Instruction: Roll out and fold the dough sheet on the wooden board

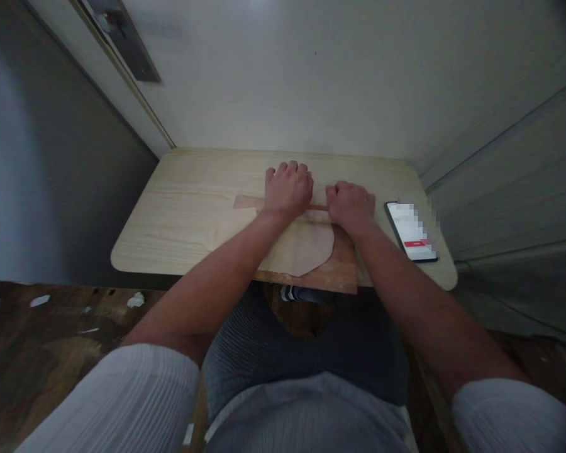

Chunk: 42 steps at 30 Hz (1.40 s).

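A thin pale sheet of dough (306,250) lies flat on a brown wooden board (342,270), with its rounded edge toward me. Across the dough's far part runs a pale rolling pin (317,216), seen only in the gap between my hands. My left hand (288,189) is closed over the pin's left part, knuckles up. On its right end my right hand (351,202) is curled in the same way. Both palms and most of the fingers' undersides are hidden, and my left forearm covers part of the dough.
The board rests on a light wood table (170,207) and juts past its front edge. A phone (411,231) with a lit screen lies right of my right hand. A white door (283,82) rises behind the table. Paper scraps (136,300) lie on the floor at left.
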Available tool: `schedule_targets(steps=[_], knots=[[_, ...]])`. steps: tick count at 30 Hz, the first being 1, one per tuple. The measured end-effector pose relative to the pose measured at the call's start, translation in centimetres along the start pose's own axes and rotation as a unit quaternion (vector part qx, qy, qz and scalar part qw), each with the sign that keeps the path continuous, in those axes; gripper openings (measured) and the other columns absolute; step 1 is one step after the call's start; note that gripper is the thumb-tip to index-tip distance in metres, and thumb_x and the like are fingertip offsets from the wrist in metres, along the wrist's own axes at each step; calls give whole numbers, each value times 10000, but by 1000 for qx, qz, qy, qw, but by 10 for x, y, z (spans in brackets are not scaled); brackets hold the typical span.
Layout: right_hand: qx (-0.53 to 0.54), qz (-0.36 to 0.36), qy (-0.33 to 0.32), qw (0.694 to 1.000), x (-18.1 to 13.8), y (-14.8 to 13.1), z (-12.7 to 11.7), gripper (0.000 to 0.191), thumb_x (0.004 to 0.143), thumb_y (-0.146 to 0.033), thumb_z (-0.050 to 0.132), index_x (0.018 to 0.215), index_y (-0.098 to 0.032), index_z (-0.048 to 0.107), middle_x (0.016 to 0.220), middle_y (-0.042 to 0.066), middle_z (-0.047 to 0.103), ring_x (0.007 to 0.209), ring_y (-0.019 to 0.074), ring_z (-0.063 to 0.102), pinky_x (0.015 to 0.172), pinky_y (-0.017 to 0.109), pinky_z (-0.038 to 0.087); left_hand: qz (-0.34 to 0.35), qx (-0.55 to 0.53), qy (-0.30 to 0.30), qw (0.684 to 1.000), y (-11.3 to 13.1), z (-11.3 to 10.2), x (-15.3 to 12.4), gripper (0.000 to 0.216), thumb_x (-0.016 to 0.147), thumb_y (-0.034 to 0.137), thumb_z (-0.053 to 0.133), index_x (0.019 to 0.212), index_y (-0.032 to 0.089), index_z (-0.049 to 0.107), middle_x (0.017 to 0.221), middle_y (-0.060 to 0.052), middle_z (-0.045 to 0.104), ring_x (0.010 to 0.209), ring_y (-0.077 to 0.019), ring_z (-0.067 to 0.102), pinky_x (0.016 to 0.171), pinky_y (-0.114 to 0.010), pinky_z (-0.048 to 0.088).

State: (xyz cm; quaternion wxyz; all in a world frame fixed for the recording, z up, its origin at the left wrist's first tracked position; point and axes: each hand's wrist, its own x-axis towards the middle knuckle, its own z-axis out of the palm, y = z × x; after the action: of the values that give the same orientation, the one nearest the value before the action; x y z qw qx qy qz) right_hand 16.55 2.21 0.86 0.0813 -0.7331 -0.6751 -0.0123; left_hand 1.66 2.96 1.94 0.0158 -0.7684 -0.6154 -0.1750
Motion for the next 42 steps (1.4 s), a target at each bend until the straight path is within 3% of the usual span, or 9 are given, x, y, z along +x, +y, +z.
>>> schedule_targets(steps=[18,24,31,42], knots=[[15,33,-22,999,27,-1,3,468,982,-388,358,1135,-115,705,1107,226,719,1038,350,660,868,478,470,9,7,-5,1000,-2,3,26,432,1063,341,222,1267,202,576,1300,-151,610,1240,-304,519,1012,-465,368],[12,16,-12,1000,22,0,6,475,978,-399,360,1124,-102,702,1099,229,711,1020,349,650,863,478,472,13,7,-14,1000,-1,4,21,411,1064,344,245,1245,189,579,1298,-157,605,1231,-301,529,1002,-457,392],[34,-9,31,999,7,3,9,412,959,-357,396,1186,-126,651,1243,233,626,1169,377,541,913,523,429,24,7,-25,999,-2,7,10,385,1055,338,267,1221,196,584,1285,-153,598,1225,-309,531,968,-459,442],[66,-1,41,997,-19,5,8,405,964,-330,409,1271,-169,618,1286,184,617,1192,346,509,964,495,374,33,12,-48,998,-2,3,-12,329,1017,271,331,1154,181,617,1227,-149,602,1177,-313,531,932,-479,453]])
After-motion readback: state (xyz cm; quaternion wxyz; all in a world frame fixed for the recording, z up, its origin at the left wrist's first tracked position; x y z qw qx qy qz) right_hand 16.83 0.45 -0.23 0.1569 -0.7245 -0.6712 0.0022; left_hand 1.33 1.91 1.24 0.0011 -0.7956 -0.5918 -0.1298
